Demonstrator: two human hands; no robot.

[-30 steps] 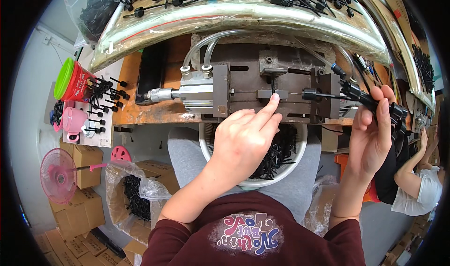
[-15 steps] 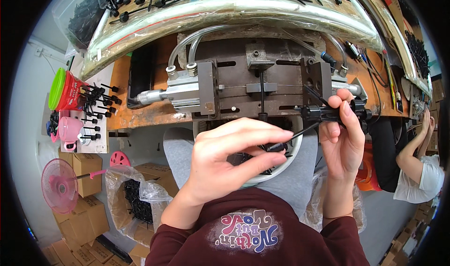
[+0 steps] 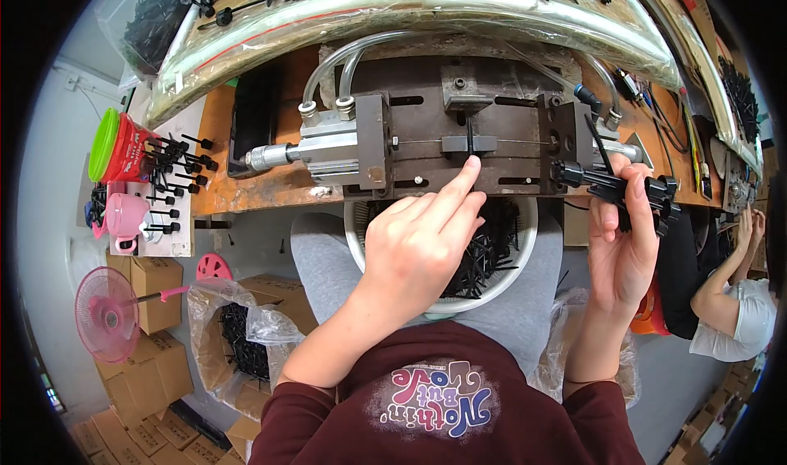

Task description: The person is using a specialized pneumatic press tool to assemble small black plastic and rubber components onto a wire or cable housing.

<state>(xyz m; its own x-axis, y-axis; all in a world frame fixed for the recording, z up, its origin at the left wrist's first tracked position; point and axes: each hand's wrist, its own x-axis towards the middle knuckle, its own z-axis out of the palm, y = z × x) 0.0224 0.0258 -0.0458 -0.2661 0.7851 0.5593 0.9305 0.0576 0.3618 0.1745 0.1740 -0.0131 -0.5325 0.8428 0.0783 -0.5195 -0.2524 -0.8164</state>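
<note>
My left hand (image 3: 422, 243) reaches up to the middle of a dark metal clamping fixture (image 3: 426, 170). Its index fingertip meets a thin black rod part (image 3: 470, 134) that lies across the small grey centre block (image 3: 489, 143). The thumb and the rod part's lower end are hidden under the fingers, which look closed around it. To the right, in front of the fixture's right end, my right hand (image 3: 619, 256) is closed on a bundle of black rod parts (image 3: 607, 184) with ribbed knob heads. Below my left hand, a white basket (image 3: 529, 256) of similar black parts sits between my legs.
Metal cylinders (image 3: 328, 149) with clear air hoses (image 3: 328, 67) flank the fixture. At left stand a red tub (image 3: 123, 157), a pink cup (image 3: 127, 215), loose black parts and a pink fan (image 3: 106, 313). Lined boxes (image 3: 217, 358) rest below. Another person's arm (image 3: 730, 256) shows at far right.
My left hand has moved up from beside the right hand's bundle to the fixture's centre block. My right hand has shifted slightly right, still holding the bundle. The whole view has shifted a little.
</note>
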